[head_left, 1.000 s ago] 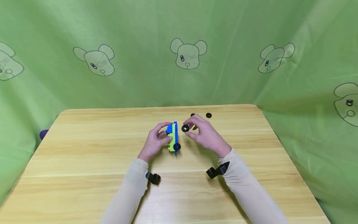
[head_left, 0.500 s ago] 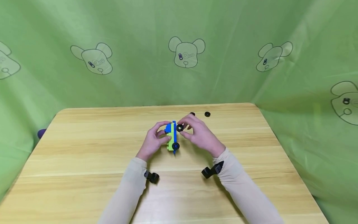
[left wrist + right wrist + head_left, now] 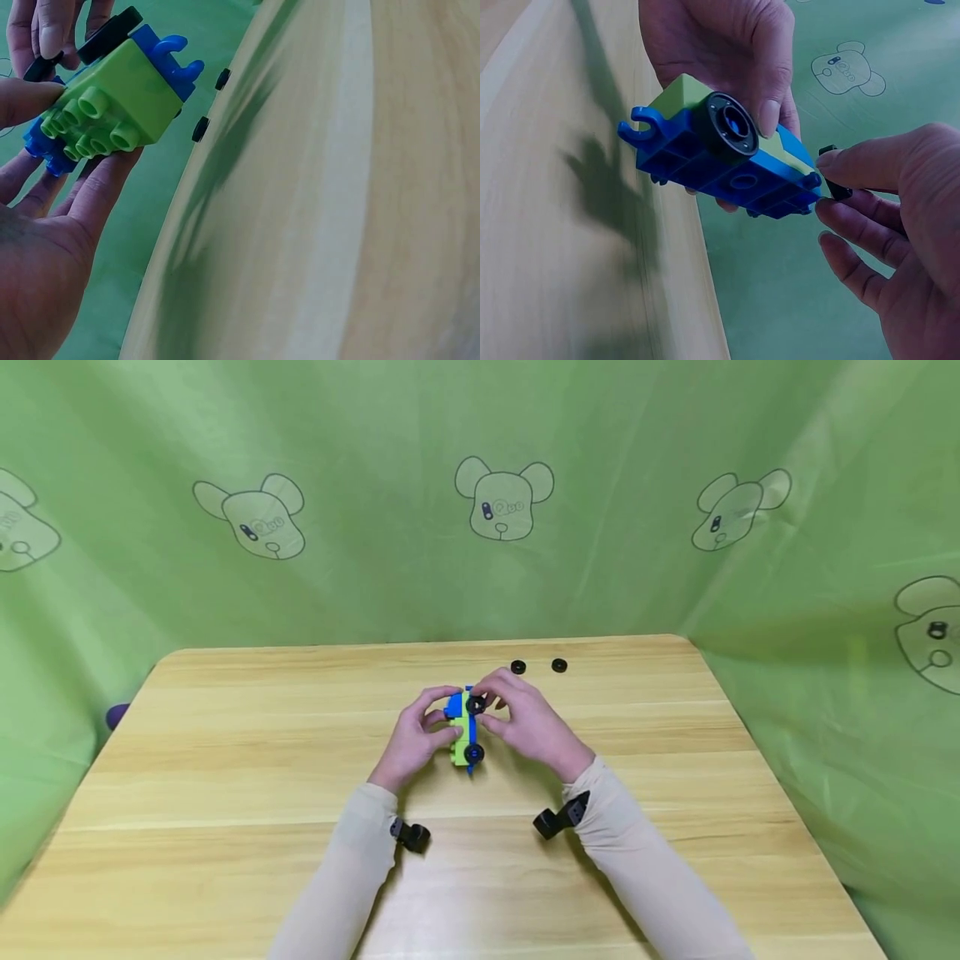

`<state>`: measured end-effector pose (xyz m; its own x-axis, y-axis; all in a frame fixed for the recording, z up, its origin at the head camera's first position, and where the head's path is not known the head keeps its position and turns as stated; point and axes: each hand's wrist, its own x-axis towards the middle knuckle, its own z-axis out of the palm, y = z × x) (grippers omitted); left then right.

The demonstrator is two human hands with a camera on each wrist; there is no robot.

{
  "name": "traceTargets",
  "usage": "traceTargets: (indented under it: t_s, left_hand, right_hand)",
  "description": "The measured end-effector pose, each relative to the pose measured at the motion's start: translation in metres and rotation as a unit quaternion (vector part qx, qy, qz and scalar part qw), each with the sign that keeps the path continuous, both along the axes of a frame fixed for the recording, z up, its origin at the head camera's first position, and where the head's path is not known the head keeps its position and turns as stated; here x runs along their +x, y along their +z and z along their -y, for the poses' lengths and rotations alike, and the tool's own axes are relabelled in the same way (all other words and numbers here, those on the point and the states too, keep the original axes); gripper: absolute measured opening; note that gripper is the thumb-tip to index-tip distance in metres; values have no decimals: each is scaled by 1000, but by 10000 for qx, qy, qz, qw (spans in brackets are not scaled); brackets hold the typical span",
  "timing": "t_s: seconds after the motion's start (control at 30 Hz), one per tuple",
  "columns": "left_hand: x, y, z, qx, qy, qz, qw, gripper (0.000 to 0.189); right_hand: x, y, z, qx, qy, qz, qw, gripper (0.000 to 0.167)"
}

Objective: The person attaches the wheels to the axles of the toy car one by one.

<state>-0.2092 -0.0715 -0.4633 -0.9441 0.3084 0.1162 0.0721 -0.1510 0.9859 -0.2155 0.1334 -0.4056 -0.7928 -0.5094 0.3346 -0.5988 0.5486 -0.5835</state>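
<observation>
A toy car of green and blue building blocks (image 3: 460,750) is gripped by my left hand (image 3: 411,739), thumb on one side and fingers on the other. One black wheel (image 3: 733,126) sits on its blue base (image 3: 705,178), near the end with the hook. My right hand (image 3: 531,727) pinches a second black wheel (image 3: 835,174) between thumb and fingers, beside the base's other end. In the right wrist view this wheel is close to a small blue axle stub (image 3: 811,180); whether they touch I cannot tell. Green studs (image 3: 93,103) face the left wrist camera.
Two loose black wheels, a left one (image 3: 518,667) and a right one (image 3: 559,666), lie near the far edge of the wooden table (image 3: 225,777). A green curtain (image 3: 375,568) hangs behind and at the sides. Something purple (image 3: 117,716) shows beyond the table's left edge.
My right hand has moved left, bringing the pinched wheel from a gap away right up to the toy car's side. The left hand and the car have stayed almost still.
</observation>
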Motion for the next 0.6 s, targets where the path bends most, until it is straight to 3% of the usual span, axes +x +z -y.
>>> traceTargets:
  t_s: [0.37,0.6]
  left_hand:
    - [-1,0,0,109,-28,-78,9999,56]
    - [0,1,-4,217,121,17,9997,51]
  right_hand:
    - [-1,-3,1,150,-81,-13,9999,35]
    - [-2,-5,3,-102,21,66,9999,34]
